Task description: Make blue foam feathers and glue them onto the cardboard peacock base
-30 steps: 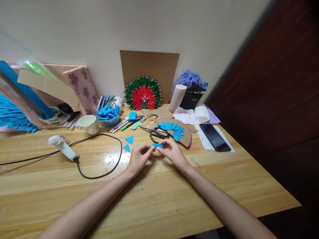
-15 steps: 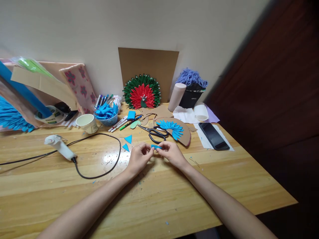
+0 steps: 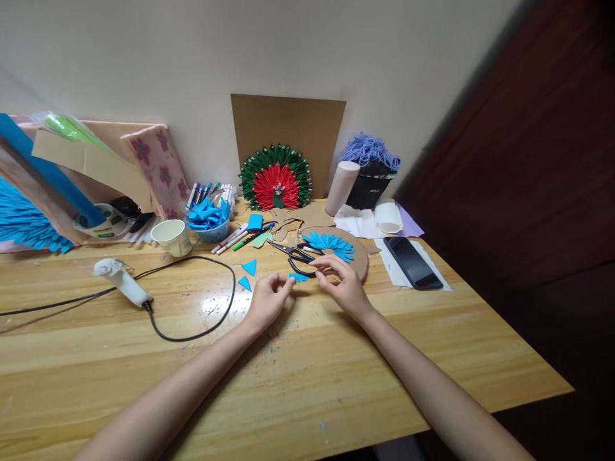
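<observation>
I've got left hand [image 3: 269,299] pinching blue strip [image 3: 298,277]. Right hand [image 3: 346,288], fingers parted, is nearer the scissors [image 3: 292,252]: handles at its fingertips, contact unclear, blades pointing far-left.

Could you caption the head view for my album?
Left hand pinching a blue strip, open right hand beside scissors.
</observation>
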The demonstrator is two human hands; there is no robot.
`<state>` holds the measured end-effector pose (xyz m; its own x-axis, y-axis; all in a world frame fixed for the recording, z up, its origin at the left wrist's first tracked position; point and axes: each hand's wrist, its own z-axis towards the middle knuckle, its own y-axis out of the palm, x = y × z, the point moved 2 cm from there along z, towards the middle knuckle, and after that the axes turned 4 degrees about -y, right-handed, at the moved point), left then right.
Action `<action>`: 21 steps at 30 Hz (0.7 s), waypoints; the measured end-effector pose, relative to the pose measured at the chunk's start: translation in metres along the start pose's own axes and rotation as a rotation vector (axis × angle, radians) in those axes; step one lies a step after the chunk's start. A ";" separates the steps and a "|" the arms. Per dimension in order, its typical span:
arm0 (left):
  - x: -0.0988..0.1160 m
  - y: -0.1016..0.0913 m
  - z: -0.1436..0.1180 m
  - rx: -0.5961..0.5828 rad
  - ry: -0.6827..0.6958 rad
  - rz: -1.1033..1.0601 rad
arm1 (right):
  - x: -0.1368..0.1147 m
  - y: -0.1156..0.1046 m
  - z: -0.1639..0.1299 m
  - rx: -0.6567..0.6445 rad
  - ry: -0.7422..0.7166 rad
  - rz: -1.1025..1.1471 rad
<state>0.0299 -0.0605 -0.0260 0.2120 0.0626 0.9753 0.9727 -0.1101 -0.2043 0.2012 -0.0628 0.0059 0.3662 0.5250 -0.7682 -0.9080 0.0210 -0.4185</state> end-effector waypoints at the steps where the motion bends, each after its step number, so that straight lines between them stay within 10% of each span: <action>1: 0.000 0.000 0.000 -0.004 0.008 0.000 | -0.004 0.000 0.000 -0.010 -0.103 -0.076; 11: 0.004 0.000 -0.002 -0.167 0.004 -0.083 | -0.009 0.016 -0.009 -0.088 -0.369 -0.336; 21: 0.011 0.001 -0.008 -0.103 0.155 0.028 | -0.007 0.014 -0.004 0.027 -0.051 -0.090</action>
<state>0.0325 -0.0678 -0.0148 0.2138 -0.0951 0.9722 0.9501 -0.2114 -0.2296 0.1873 -0.0698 0.0031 0.4362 0.5626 -0.7023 -0.8774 0.0927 -0.4708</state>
